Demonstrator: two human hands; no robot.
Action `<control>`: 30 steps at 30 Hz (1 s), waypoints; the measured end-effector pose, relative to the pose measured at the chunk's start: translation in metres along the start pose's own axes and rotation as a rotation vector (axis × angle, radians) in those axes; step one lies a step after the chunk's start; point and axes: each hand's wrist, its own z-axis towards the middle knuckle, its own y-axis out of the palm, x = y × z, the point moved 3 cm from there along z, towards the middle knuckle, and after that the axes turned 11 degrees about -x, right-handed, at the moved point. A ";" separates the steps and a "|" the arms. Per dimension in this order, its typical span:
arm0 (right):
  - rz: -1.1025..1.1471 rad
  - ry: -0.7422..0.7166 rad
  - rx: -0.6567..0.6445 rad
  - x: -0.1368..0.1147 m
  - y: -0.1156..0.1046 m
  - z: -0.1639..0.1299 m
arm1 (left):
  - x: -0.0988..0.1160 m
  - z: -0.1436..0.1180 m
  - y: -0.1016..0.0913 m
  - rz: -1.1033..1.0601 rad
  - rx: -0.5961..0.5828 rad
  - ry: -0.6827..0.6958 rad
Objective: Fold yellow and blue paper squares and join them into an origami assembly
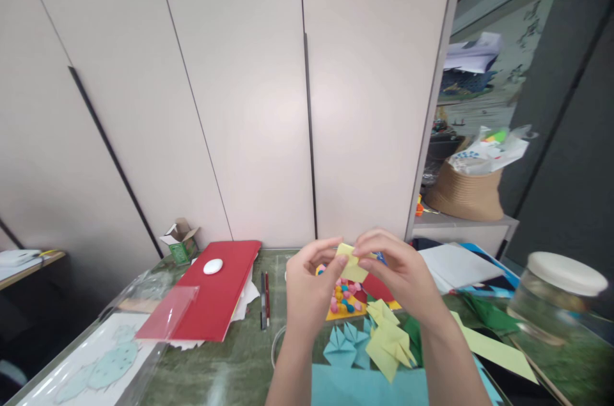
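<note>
The small yellow paper (354, 272) was held up above the far part of the table (201, 371), right of the scene's centre. The left hand (311, 284) pinched its left side between thumb and fingers; the right hand (398, 275) gripped its right side in the same way, the two thumbs facing each other across the near face. Any crease in the sheet was too small to make out.

Sound handling, in judgement, called for light, level pressure from both thumbs: one hand to steady the layers, the other to bring edge to edge before pressing along the line. Because the piece was small and held in the air, a corner could easily have slipped; bracing it on a firm surface would have sharpened any crease.

Just beyond and below the hands lay small coloured pieces (343, 297). On the near side were yellow folded papers (389, 345), with blue folded papers (340, 350) to their left and a blue sheet (369, 387) nearest the viewer. Keeping the wrists raised would have spared these points from crushing.

Farther left were two pens (265, 300) and a red folder (225, 284) bearing a white round object (213, 266); to the right stood a lidded jar (551, 307).
</note>
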 end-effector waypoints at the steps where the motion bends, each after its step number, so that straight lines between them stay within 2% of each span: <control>1: 0.003 0.002 -0.024 0.000 -0.001 0.000 | 0.000 0.000 0.000 -0.002 -0.001 -0.002; 10: -0.011 0.094 -0.087 -0.001 -0.005 -0.004 | 0.003 -0.001 0.002 0.125 0.019 -0.046; 17: -0.104 0.216 -0.021 -0.002 0.001 -0.001 | 0.003 -0.001 0.006 0.177 0.035 -0.087; 22: -0.208 0.211 0.056 -0.005 0.004 0.000 | 0.000 -0.001 0.006 0.168 0.036 -0.098; 30: -0.154 0.192 0.161 -0.001 0.007 0.000 | -0.001 -0.001 0.005 0.111 0.017 -0.039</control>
